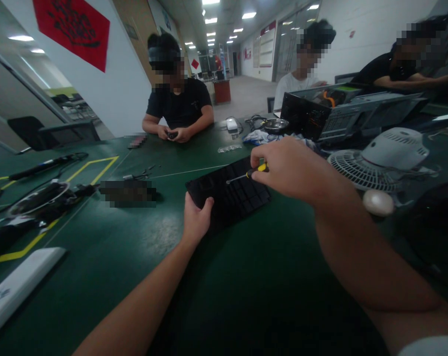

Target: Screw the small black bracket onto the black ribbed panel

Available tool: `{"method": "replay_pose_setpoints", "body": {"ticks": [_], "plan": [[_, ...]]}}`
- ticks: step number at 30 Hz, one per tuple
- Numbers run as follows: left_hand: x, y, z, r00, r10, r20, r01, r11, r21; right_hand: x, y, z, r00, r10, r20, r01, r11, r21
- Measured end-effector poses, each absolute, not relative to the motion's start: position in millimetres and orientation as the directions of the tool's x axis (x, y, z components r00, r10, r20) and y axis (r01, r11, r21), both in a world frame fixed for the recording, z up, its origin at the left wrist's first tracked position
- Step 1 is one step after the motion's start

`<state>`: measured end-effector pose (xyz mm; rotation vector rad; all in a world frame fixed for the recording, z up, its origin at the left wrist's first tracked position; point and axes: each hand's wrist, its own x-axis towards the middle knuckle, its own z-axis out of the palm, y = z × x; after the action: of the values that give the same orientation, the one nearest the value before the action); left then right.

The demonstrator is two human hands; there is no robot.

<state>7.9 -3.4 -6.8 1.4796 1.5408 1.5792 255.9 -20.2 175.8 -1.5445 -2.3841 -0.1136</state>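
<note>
A flat black ribbed panel (pixel 233 190) lies on the green table (pixel 246 277) in front of me. My left hand (pixel 196 220) grips its near left corner, thumb on top. My right hand (pixel 291 168) is closed round a small screwdriver (pixel 246 174) with a yellow and black handle. The metal tip points left and rests on the panel's top face.
A white fan (pixel 383 158) lies on its side at the right, beside a pale rounded object (pixel 379 201). An open black machine case (pixel 342 116) stands behind. Cables and tools (pixel 42 195) lie at left, with a white device (pixel 16 287). Three people sit across the table.
</note>
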Motion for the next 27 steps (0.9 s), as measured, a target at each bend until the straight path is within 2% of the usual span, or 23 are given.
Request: {"method": "replay_pose_setpoints", "body": {"ticks": [7,12,17,20,24,27], "plan": [[7.2,-2.1,-8.4,-0.295,0.887,0.354,0.31,-0.261,0.914,253.7,-22.9,172.7,-0.434,0.847,0.306,0.882,0.469,-0.048],[7.0,-2.6,-8.6,-0.295,0.89,0.346,0.316,-0.251,0.915,256.0,-21.8,176.0,-0.385,0.881,0.275,0.908,0.415,-0.057],[8.0,-3.5,-6.9,-0.297,0.896,0.331,0.321,-0.232,0.918,258.7,-16.0,177.2,-0.3,0.937,0.18,0.95,0.311,-0.036],[8.4,-3.5,-6.9,-0.305,0.895,0.327,0.316,-0.228,0.921,262.9,-12.9,178.0,-0.32,0.94,0.121,0.946,0.324,-0.013],[7.9,-3.4,-8.6,-0.296,0.895,0.333,0.303,-0.242,0.921,274.0,-13.7,181.2,-0.358,0.91,0.21,0.917,0.385,-0.107],[6.7,-3.2,-10.5,-0.294,0.894,0.34,0.3,-0.251,0.92,281.5,-14.9,182.5,-0.397,0.864,0.31,0.891,0.443,-0.095]]}}
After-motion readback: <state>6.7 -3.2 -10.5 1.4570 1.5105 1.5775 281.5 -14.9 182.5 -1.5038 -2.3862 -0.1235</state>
